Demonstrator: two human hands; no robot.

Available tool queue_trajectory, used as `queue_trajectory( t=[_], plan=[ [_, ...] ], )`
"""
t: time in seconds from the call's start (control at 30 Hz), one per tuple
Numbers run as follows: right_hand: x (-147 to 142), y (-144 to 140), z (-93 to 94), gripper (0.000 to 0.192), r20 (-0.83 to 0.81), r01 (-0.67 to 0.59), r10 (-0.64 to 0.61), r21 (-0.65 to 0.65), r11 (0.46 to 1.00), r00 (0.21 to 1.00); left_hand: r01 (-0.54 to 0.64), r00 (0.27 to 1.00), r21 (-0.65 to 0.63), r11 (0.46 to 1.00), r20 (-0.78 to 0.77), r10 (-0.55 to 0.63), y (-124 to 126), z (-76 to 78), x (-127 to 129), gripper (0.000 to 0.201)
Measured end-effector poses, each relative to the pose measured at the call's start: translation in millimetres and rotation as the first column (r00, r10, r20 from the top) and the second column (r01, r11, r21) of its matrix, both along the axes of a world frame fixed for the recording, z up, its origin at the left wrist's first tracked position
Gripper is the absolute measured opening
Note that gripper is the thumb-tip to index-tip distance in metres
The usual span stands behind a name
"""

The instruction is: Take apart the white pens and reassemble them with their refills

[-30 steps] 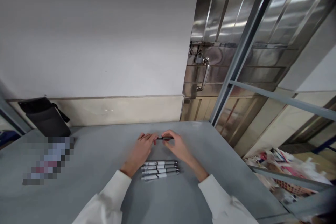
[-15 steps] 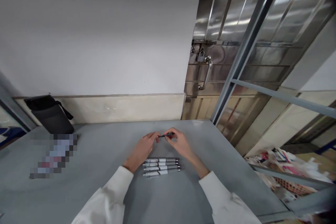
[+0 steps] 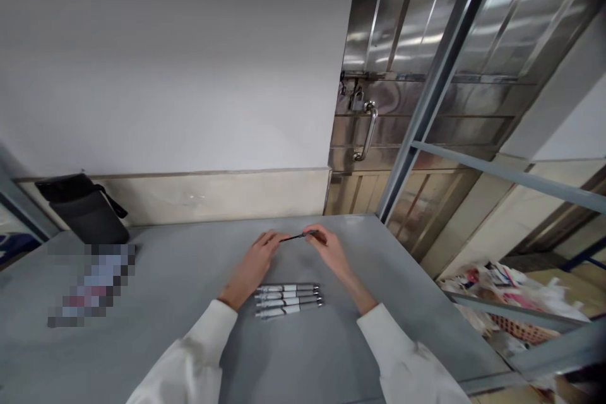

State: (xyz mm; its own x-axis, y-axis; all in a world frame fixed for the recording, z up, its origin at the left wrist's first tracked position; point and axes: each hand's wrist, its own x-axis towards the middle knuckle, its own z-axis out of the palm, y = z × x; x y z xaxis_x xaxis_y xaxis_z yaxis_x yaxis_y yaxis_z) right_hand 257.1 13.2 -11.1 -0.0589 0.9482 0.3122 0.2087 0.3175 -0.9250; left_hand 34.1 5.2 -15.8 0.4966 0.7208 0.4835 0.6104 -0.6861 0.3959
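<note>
My left hand (image 3: 253, 265) and my right hand (image 3: 329, 251) are raised a little above the grey table (image 3: 180, 328), fingertips facing each other. Between them they hold a thin dark pen refill (image 3: 293, 237), the left fingertips at its left end and the right fingers pinched on its right end. Closer to me, between my wrists, several white-and-grey pens (image 3: 288, 300) lie side by side in a neat row on the table. Both arms wear white sleeves.
A black pouch (image 3: 83, 208) leans against the wall at the table's back left, with a blurred flat item (image 3: 89, 284) beside it. A steel door with handle (image 3: 364, 132) and padlock stands behind. A metal frame post (image 3: 426, 107) and cluttered packaging (image 3: 511, 297) are to the right.
My hands have drawn apart, and the thin dark piece between them now shows longer. The row of pens has not moved.
</note>
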Motion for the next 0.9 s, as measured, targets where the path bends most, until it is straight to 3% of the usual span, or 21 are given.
queue_trajectory(
  t=[0.37, 0.6, 0.9],
  plan=[
    [11.0, 4.7, 1.4, 0.022, -0.067, 0.048, -0.052, -0.060, 0.997, 0.996, -0.048, 0.997, -0.021, 0.999, 0.052, 0.049, 0.0, 2.2, -0.9, 0.026],
    [7.8, 5.3, -2.9, 0.021, -0.038, 0.067, -0.067, 0.014, 0.998, 0.997, -0.046, 0.998, -0.017, 0.999, 0.041, 0.046, -1.6, 5.5, -0.1, 0.026],
    [-9.6, -2.6, -5.2, 0.036, 0.017, -0.120, 0.120, -0.012, 0.993, 0.993, 0.005, 1.000, -0.019, 1.000, -0.010, -0.005, -10.8, 17.5, 2.5, 0.033]
  ],
)
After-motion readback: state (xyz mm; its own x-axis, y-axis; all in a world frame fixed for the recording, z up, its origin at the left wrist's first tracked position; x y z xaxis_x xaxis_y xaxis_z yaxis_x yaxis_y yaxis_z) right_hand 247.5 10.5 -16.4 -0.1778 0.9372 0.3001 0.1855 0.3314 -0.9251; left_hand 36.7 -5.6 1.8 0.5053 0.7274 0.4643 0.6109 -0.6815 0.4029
